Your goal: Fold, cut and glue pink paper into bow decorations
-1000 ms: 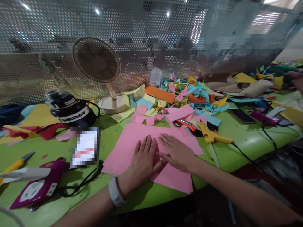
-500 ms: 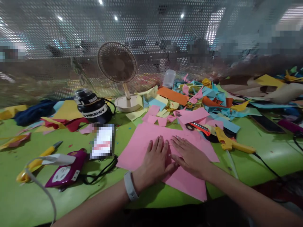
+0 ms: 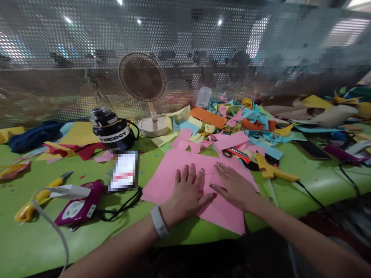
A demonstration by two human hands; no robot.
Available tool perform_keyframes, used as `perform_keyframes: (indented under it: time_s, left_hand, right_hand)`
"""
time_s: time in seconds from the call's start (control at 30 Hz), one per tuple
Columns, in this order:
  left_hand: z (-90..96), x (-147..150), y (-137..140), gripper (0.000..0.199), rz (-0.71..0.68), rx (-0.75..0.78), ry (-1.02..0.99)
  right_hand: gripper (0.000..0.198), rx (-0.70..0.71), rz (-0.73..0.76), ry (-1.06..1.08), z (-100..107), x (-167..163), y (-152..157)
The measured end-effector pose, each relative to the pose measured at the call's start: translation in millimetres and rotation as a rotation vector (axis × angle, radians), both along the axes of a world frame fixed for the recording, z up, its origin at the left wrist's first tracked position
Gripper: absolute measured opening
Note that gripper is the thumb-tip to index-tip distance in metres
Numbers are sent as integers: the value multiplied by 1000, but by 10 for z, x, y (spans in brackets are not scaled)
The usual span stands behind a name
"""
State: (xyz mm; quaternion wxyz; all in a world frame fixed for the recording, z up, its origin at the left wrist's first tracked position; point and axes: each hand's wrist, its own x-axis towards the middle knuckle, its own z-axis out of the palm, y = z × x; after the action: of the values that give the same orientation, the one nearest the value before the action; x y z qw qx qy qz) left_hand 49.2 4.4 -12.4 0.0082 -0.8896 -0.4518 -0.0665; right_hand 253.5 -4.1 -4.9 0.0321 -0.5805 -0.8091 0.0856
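Note:
A large pink sheet of paper (image 3: 171, 164) lies on the green tabletop in front of me, one corner pointing toward the front edge. My left hand (image 3: 188, 193) rests flat on it with the fingers spread. Beside it, my right hand (image 3: 233, 185) also lies flat on the paper, its fingers close together and its thumb pointing left. The two thumbs are near each other over the middle of the sheet. Neither hand grips anything. An orange-red box cutter (image 3: 239, 155) and a yellow glue gun (image 3: 272, 170) lie just past the sheet's right side.
Scraps of coloured paper (image 3: 207, 116) pile up behind the sheet. A fan (image 3: 142, 77), a dark bottle (image 3: 111, 133), a phone (image 3: 123, 170), a purple power strip (image 3: 79, 202) and a yellow cutter (image 3: 43, 195) stand or lie to the left. Cords trail off both sides.
My hands have moved slightly apart on the pink paper, and the left fingers are spread wider. The view has turned a little to the right.

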Motion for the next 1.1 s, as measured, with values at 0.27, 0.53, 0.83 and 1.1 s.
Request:
perform_keyframes:
  time_s: [0.27, 0.53, 0.83, 1.1]
  left_hand:
    - [23, -3, -10, 79, -1, 51, -27]
    - [-56, -21, -16, 73, -25, 138, -58]
    - [-100, -20, 6, 88, 6, 75, -60]
    - [-83, -12, 11, 89, 26, 44, -56]
  right_hand:
    - [61, 50, -68, -98, 338, 158, 74]
    - [25, -605, -165, 303, 683, -272, 680]
    - [33, -963, -129, 309, 473, -280, 1002]
    - [46, -957, -199, 242, 436, 20, 1030]
